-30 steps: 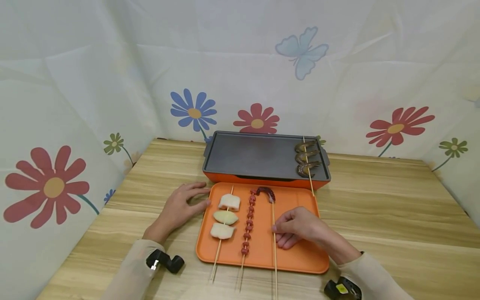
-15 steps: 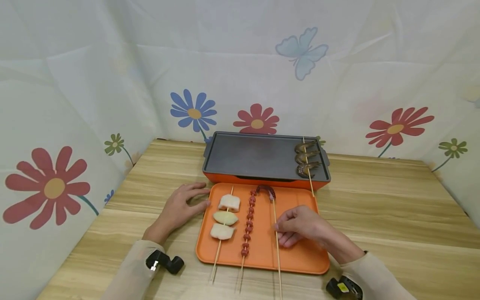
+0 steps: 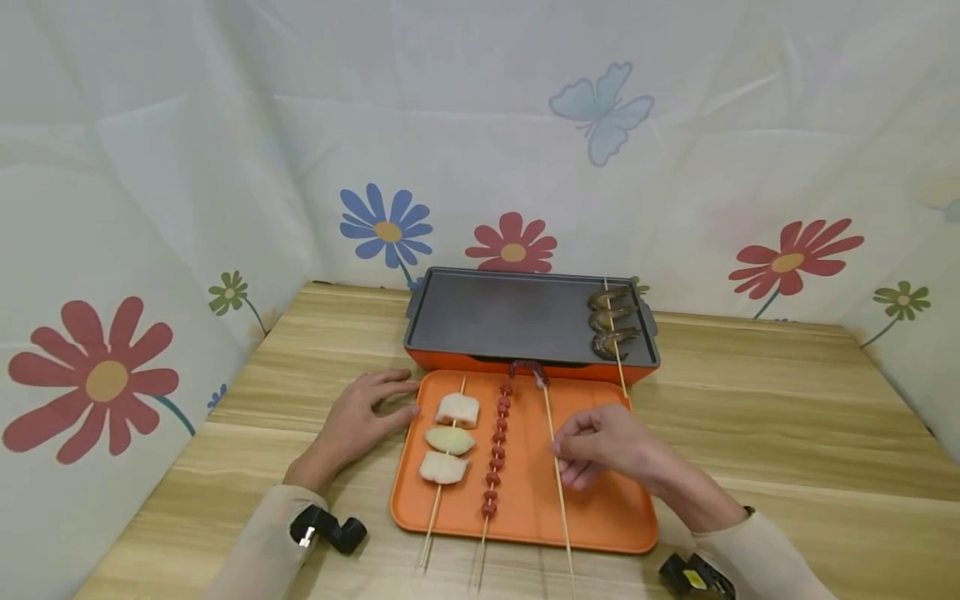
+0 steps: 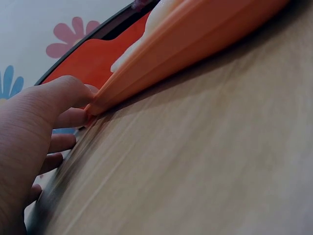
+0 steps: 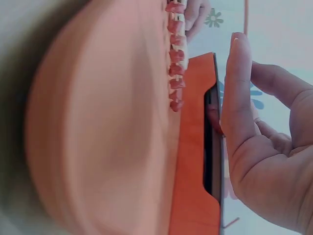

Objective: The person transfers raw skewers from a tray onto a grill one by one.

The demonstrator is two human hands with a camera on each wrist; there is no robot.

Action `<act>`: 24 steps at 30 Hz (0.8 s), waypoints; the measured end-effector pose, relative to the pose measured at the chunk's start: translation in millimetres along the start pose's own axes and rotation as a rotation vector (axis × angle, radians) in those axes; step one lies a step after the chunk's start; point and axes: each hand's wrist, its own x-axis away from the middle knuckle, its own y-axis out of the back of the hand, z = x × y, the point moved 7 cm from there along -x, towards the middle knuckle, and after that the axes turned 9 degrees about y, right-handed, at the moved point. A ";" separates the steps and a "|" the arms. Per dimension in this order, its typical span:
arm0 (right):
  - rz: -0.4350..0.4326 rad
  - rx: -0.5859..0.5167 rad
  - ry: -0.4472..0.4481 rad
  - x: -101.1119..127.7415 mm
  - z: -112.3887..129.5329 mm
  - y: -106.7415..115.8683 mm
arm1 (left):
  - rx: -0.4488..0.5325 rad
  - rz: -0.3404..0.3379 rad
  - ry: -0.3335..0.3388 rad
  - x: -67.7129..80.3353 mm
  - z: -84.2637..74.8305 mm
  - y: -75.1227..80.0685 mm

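One skewer with a dark sausage tip lies pinched in the right hand, its long axis running near to far over the orange tray, tip toward the griddle. Left hand rests flat, fingers relaxed, touching the tray's left rim. Two other skewers lie just left; a shrimp skewer occupies the griddle's right end.

A pale wooden table stands before white cloth walls printed with flowers and a butterfly.

A wooden table carries an orange tray and griddle.
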 end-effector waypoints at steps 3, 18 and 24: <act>-0.002 0.009 0.001 1.1 5.1 2.5 | 0.008 -0.003 -0.001 0.3 -0.1 1.0; -0.021 0.000 0.061 1.5 24.8 7.0 | 0.003 -0.016 -0.003 -0.8 -0.1 -0.5; -0.092 -0.006 0.070 -5.8 24.4 19.0 | 0.010 -0.035 -0.014 0.4 -1.3 0.4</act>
